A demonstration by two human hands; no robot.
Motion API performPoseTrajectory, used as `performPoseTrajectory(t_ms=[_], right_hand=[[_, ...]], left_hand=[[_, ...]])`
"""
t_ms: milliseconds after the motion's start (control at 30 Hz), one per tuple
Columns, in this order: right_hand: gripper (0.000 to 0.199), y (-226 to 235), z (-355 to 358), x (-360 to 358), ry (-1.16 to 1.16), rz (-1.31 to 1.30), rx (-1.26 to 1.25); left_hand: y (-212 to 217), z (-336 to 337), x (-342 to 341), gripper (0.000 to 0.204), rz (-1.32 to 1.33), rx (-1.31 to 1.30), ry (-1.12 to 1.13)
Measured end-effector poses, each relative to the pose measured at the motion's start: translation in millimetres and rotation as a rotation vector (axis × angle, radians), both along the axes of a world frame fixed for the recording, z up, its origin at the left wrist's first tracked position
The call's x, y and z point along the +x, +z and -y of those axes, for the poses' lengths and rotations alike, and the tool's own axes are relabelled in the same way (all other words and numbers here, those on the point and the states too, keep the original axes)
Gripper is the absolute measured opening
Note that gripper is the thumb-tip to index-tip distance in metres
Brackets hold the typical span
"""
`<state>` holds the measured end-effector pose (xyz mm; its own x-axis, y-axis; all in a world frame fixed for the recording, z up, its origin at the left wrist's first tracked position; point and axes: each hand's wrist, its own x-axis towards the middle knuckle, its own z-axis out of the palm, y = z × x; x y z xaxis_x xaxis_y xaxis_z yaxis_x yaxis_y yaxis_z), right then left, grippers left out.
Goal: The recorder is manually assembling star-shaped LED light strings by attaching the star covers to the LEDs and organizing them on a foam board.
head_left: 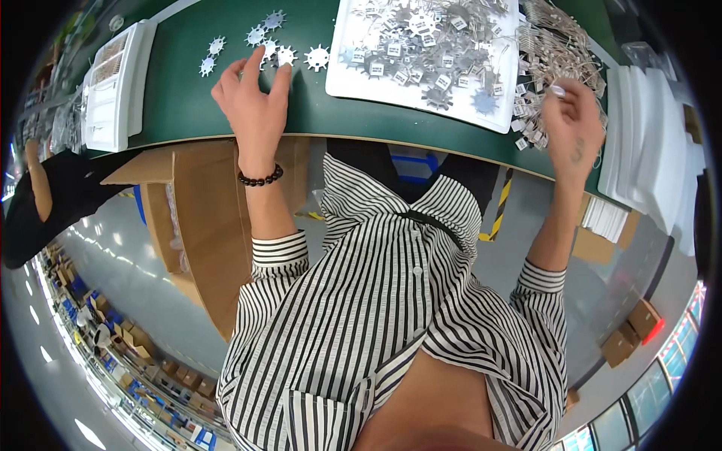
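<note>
My left hand point(256, 101) is over the green table, its thumb and fingers apart. The fingertips are close to a loose group of small silver gear-shaped metal pieces point(317, 58); whether they touch one is hard to tell. My right hand point(574, 124) is at the near edge of a heap of small tagged pieces with thin cords point(560, 45). Its fingers are curled together, and a small whitish spot shows at the fingertips; what they hold, if anything, I cannot make out. Between the hands, a white tray point(342, 83) bears many more gear-shaped pieces with square labels.
A white foam tray point(113, 86) stands at the table's left end, and stacked white foam sheets point(650, 143) at the right. An open cardboard box point(210, 225) is below the table edge at left. A person's dark sleeve point(68, 195) shows far left.
</note>
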<state>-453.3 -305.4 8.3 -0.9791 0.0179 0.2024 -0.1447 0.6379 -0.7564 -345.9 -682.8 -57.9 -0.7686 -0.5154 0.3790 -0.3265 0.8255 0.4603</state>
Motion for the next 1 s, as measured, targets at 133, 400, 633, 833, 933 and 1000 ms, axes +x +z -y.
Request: performPoseTrajectory(t_ms=[133,400,633,833,933,1000], right_hand=[[0.027,38.2,-30.8,26.8,-0.208,-0.167,-0.227],[0.031,10.6,-53.2,4.6,-0.017,-0.111,-0.182],[0.024,84.5,-57.4,-29.7,-0.493,0.314,0.062],[0.023,66.3,-88.0,-28.9,-0.015,-0.030,-0.480],[0.022,60.2,-87.2,-55.8,-0.063,-0.053,-0.543],[0.023,57.2,-83.7,-63.2,-0.050,-0.022,-0.527]], left_hand=[[-12.0,-8.2,-17.5,0.038,0.036,-0.095,-0.060],[-1.5,12.4,-21.2,0.024,0.019,-0.112,-0.257],[-3.4,-13.4,-32.7,0.027,0.012,-0.053,-0.263],[10.3,-26.5,-19.4,0.029,-0.107,0.031,-0.132],[40.7,-102.6,-18.3,0.033,-0.201,0.126,-0.254],[48.6,-166.5,-15.5,0.041,-0.150,0.329,-0.659]])
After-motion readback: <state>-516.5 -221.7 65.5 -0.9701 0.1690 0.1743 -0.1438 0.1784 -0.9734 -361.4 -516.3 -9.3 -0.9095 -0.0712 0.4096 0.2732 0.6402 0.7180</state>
